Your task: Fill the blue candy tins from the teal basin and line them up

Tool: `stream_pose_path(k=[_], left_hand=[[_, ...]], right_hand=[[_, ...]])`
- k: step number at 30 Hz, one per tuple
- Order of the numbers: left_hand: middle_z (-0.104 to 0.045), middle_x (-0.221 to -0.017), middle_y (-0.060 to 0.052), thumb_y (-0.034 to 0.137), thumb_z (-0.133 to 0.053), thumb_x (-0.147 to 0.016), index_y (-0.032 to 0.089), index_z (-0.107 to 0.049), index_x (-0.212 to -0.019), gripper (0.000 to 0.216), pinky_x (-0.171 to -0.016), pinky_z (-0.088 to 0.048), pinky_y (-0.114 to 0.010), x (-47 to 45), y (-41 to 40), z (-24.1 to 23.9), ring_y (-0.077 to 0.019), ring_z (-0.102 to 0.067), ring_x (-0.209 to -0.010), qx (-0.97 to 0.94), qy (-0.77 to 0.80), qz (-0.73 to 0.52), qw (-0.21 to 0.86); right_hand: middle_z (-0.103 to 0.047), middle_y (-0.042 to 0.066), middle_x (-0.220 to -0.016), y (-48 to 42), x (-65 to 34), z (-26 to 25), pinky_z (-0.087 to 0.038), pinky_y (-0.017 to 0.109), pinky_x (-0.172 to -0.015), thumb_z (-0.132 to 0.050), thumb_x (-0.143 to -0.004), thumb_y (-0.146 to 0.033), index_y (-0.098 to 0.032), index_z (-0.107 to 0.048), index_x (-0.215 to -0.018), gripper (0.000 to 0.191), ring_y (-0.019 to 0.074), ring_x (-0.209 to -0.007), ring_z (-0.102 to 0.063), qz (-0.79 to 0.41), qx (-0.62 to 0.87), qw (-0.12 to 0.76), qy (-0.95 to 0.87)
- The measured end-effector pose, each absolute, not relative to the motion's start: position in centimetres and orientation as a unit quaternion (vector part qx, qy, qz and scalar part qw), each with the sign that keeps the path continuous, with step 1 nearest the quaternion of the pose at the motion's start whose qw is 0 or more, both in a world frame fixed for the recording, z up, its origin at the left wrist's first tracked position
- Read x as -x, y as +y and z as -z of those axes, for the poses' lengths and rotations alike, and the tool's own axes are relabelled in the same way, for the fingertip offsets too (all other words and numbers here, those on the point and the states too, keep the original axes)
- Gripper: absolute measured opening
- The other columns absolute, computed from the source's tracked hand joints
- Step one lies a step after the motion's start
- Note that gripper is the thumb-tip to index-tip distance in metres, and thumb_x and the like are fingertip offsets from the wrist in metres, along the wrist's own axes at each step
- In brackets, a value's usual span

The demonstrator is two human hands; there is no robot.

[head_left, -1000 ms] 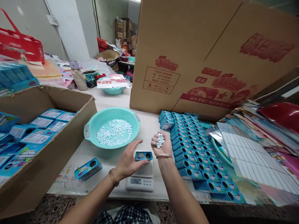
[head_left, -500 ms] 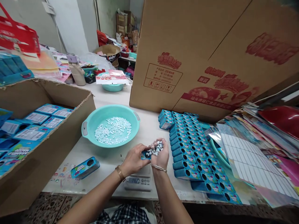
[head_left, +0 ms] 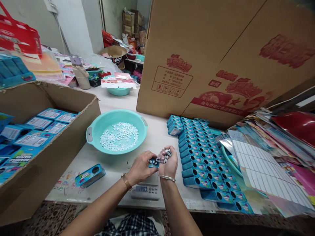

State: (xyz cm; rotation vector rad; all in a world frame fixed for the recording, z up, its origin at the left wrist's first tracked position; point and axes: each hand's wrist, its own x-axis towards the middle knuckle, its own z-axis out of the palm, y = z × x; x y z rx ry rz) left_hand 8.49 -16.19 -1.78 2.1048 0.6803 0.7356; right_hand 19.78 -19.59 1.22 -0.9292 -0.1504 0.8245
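My left hand (head_left: 140,167) is closed on a small blue tin (head_left: 153,162) that rests on a white digital scale (head_left: 145,190). My right hand (head_left: 168,161) is cupped against the tin's hole, holding a handful of small white candies (head_left: 166,154). A teal plastic basin (head_left: 116,131) holding several more white candies stands just beyond my hands. Another blue tin (head_left: 89,175) lies flat on the table to the left of the scale.
Rows of blue tins (head_left: 204,156) fill the table to the right, with sheets of stickers (head_left: 265,164) beyond. An open cardboard box (head_left: 31,144) of packed items stands at left. A large printed carton (head_left: 221,59) stands behind. A bottle (head_left: 80,71) and another basin (head_left: 119,91) are further back.
My left hand has closed on the tin on the scale. My right hand has come down and tipped its candies against the tin. The scale's reading has changed.
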Motion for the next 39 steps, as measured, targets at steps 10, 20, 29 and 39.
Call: stream_pose_path(k=[10, 20, 29, 39], left_hand=[[-0.065, -0.102, -0.006, 0.026, -0.077, -0.068, 0.021, -0.062, -0.107, 0.042, -0.084, -0.048, -0.035, -8.2, -15.9, 1.7, -0.0242, -0.060, -0.097, -0.848, 0.272, -0.266, 0.369], [-0.061, -0.122, -0.008, 0.038, -0.069, -0.082, 0.022, -0.058, -0.120, 0.042, -0.102, -0.044, -0.040, -0.8, -15.4, -1.6, -0.0236, -0.055, -0.117, -0.771, 0.361, -0.375, 0.367], [-0.065, -0.109, -0.004, 0.028, -0.063, -0.088, 0.023, -0.064, -0.109, 0.022, -0.092, -0.047, -0.032, 0.1, -16.9, -0.1, -0.0192, -0.060, -0.105, -0.755, 0.372, -0.370, 0.393], [-0.064, -0.102, -0.007, 0.028, -0.055, -0.092, 0.024, -0.065, -0.111, 0.022, -0.091, -0.043, -0.041, -3.9, -15.8, -0.9, -0.0225, -0.056, -0.099, -0.880, 0.267, -0.284, 0.270]], right_hand=[[-0.038, -0.009, -0.054, -19.5, -21.8, -1.3, -0.020, 0.017, -0.037, -0.052, -0.078, -0.030, -0.020, -0.046, -0.069, 0.015, 0.0037, -0.036, -0.025, -0.480, 0.350, 0.804, -0.023], [-0.038, -0.007, -0.058, -23.3, -26.5, -2.0, -0.028, 0.016, -0.037, -0.050, -0.083, -0.024, -0.020, -0.049, -0.071, 0.013, 0.0040, -0.039, -0.029, -0.517, 0.247, 0.819, -0.017], [-0.043, -0.006, -0.058, -24.4, -27.0, -1.2, -0.032, 0.016, -0.038, -0.054, -0.082, -0.020, -0.019, -0.049, -0.072, 0.011, 0.0045, -0.041, -0.037, -0.540, 0.219, 0.812, -0.003], [-0.045, -0.006, -0.058, -23.3, -26.4, -0.1, -0.033, 0.016, -0.038, -0.054, -0.082, -0.021, -0.019, -0.050, -0.072, 0.011, 0.0048, -0.042, -0.038, -0.551, 0.215, 0.806, 0.015]])
